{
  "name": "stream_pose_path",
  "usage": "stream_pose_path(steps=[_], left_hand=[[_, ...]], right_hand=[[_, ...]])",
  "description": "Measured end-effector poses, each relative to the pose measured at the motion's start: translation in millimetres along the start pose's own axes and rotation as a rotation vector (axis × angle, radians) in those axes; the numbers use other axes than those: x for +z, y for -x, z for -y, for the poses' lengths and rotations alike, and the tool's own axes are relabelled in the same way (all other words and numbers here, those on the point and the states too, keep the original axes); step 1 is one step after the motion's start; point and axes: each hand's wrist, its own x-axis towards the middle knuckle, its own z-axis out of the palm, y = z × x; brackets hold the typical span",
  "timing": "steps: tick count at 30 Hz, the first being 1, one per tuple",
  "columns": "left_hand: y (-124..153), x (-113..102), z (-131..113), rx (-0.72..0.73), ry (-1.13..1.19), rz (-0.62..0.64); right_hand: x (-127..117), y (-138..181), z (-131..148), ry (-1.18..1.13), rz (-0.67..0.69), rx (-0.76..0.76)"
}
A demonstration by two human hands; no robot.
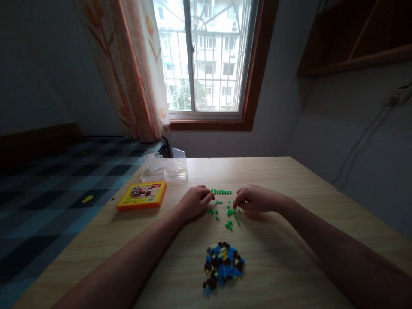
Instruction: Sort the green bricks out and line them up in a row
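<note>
My left hand (195, 201) lies on the table with its fingers loosely bent and apart, beside the left end of a row of small green bricks (222, 192). I see nothing held in it. On the other side, my right hand (257, 198) has its fingers closed and pointing down at the tabletop; whatever is between the fingertips is too small to make out. Loose green bricks (230, 212) lie scattered between and below the two hands. Closer to me is a heap of blue, dark brown and yellowish bricks (224, 266).
An orange-yellow box (141, 195) lies flat at the table's left side. Behind it stand clear plastic containers (164, 168). The wooden table (277, 257) reaches toward a window (215, 60). A checked bed (64, 189) is at the left, and a wall shelf (357, 62) hangs upper right.
</note>
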Motion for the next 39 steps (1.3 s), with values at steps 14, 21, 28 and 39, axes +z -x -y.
stream_pose_path(steps=[14, 21, 28, 39], left_hand=[[-4, 1, 2, 0.031, -0.03, 0.0], [-1, -1, -1, 0.036, 0.051, 0.049], [0, 1, -2, 0.03, 0.054, 0.083], [0, 2, -2, 0.033, 0.047, 0.057]], right_hand=[[-21, 7, -11, 0.242, -0.07, 0.199], [-23, 5, -1, 0.187, -0.069, 0.229], [-20, 4, 13, 0.151, -0.019, 0.049], [-5, -2, 22, 0.19, 0.03, -0.006]])
